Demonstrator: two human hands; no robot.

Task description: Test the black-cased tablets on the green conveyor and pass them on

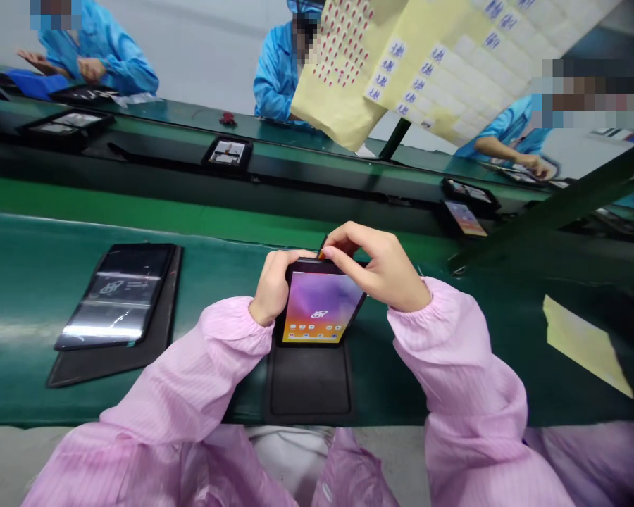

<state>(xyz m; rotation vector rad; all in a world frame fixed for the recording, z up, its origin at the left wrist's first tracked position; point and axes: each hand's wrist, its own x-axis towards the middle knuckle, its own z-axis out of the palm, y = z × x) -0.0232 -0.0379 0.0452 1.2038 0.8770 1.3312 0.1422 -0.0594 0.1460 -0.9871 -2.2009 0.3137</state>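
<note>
My left hand (279, 285) grips the upper left side of a dark-framed smartphone (322, 306), whose lit screen shows a purple-to-orange wallpaper and a row of icons. The phone stands on a black rubber mat (309, 384) on the green belt. My right hand (375, 267) pinches a thin dark tool with an orange part (321, 252) at the phone's top edge. Where the tool meets the phone is hidden by my fingers. To the left lies a second dark device (115, 296) with a glossy film, on its own black mat (110, 359).
The green conveyor belt (42, 282) runs across the view. Black trays holding devices (227, 153) sit on a farther belt. Co-workers in blue smocks (98, 56) work beyond it. Yellow printed sheets (427, 63) hang overhead. A dark green bar (554, 204) crosses at right, above a yellow paper (586, 345).
</note>
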